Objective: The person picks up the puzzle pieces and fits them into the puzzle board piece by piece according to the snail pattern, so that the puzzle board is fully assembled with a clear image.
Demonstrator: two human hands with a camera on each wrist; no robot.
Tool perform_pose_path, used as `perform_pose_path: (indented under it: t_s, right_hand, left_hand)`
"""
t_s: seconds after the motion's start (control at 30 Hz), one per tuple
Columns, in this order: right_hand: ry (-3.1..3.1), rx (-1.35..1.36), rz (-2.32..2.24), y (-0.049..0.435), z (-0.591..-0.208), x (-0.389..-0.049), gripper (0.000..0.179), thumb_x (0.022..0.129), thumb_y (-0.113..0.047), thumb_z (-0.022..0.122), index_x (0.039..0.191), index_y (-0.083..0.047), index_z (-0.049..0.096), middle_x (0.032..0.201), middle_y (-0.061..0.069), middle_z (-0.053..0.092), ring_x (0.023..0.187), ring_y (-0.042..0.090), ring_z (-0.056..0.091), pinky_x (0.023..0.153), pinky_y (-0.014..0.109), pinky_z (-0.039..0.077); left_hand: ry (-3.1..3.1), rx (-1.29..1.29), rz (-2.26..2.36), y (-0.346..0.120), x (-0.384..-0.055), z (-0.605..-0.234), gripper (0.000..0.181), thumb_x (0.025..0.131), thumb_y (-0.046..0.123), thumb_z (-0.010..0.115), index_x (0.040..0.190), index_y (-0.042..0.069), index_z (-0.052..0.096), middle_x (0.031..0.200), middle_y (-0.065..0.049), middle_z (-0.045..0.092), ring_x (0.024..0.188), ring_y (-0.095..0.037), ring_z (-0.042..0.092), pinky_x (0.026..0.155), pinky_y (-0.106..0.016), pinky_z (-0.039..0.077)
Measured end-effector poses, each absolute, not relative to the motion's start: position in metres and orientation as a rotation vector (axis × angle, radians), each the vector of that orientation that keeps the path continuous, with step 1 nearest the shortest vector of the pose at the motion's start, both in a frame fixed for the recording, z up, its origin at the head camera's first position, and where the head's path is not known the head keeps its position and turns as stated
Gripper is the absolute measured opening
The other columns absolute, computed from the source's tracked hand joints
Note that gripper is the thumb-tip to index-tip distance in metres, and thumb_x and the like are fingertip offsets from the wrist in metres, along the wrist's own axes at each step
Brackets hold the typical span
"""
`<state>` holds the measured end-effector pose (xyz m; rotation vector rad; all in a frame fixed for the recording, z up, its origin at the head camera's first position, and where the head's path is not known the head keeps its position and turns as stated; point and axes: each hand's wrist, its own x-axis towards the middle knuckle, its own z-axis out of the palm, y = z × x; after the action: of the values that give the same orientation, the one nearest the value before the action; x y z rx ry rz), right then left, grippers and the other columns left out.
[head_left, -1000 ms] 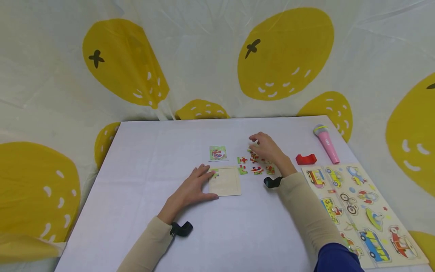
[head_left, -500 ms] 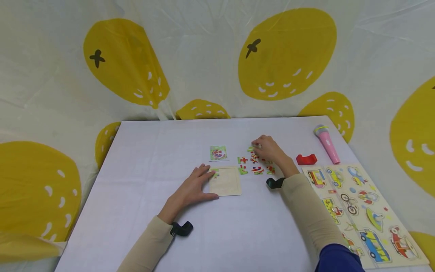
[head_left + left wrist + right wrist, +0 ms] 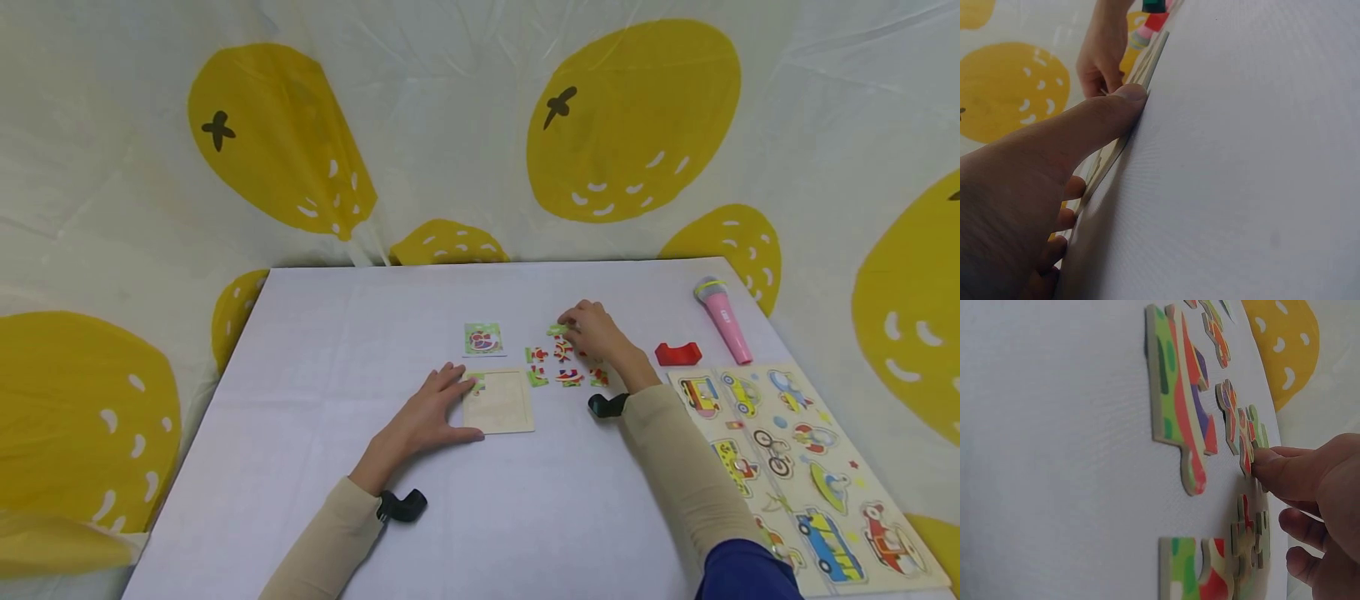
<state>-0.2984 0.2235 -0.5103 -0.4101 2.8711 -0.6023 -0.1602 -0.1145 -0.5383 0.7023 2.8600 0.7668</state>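
Note:
My left hand (image 3: 427, 412) rests at the left side of a square wooden puzzle tray (image 3: 501, 410), fingers spread and mostly straight. Its thumb (image 3: 1110, 109) lies along the near edge. One green puzzle piece (image 3: 479, 384) sits in the tray's upper left corner, beside the index finger. My right hand (image 3: 597, 335) is over the far end of the loose jigsaw pieces (image 3: 570, 377). In the right wrist view its thumb (image 3: 1279, 469) and index finger pinch a puzzle piece, mostly hidden behind the thumb. A larger red and green piece (image 3: 1169, 387) lies closer to that camera.
A small picture card (image 3: 483, 339) lies behind the tray. To the right are a red curved block (image 3: 678, 355), a pink toy microphone (image 3: 724, 325) and a big vehicle peg-puzzle board (image 3: 813, 475). A fruit-patterned sheet (image 3: 450, 125) hangs behind the table.
The right hand's fingers have come together and moved slightly right and nearer, uncovering a green piece at the far end. The left hand stays at the tray.

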Motion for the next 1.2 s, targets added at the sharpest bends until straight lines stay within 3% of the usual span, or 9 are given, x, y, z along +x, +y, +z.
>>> perform_pose_path:
  t_s: [0.2,0.4,0.87,1.2]
  right_hand:
    - [2.86,-0.374,-0.712,0.224,-0.51,-0.299,0.031,0.097,-0.016,0.064,0.126,-0.005,0.062,0.127,0.016,0.055,0.118,0.032,0.045,0.105,0.051,0.045]
    - [2.843,-0.33,-0.782,0.224,-0.51,-0.298,0.029,0.098,-0.015,0.062,0.125,-0.006,0.058,0.119,0.016,0.061,0.105,0.03,0.054,0.095,0.047,0.053]
    - [2.849,-0.319,-0.903,0.221,-0.505,-0.289,0.027,0.101,-0.02,0.055,0.125,-0.008,0.058,0.111,0.012,0.063,0.098,0.027,0.055,0.094,0.044,0.053]
    - [2.863,-0.378,-1.026,0.208,-0.496,-0.274,0.023,0.101,-0.019,0.059,0.12,-0.006,0.061,0.105,0.011,0.066,0.094,0.026,0.058,0.086,0.038,0.052]
  left_hand:
    - [2.864,0.708,0.753,-0.114,-0.161,-0.539,0.091,0.075,0.063,0.078,0.15,0.019,0.048,0.163,-0.003,0.035,0.156,-0.023,0.02,0.129,-0.042,0.017]
    - [2.859,0.698,0.759,-0.115,-0.161,-0.538,0.092,0.075,0.065,0.078,0.15,0.021,0.048,0.163,-0.002,0.034,0.157,-0.021,0.019,0.129,-0.041,0.016]
    - [2.859,0.701,0.75,-0.115,-0.161,-0.539,0.093,0.075,0.065,0.078,0.15,0.019,0.048,0.163,-0.003,0.034,0.156,-0.022,0.02,0.129,-0.041,0.017]
    - [2.862,0.703,0.761,-0.114,-0.161,-0.539,0.092,0.075,0.064,0.078,0.149,0.019,0.049,0.163,-0.003,0.035,0.156,-0.023,0.02,0.129,-0.042,0.017]
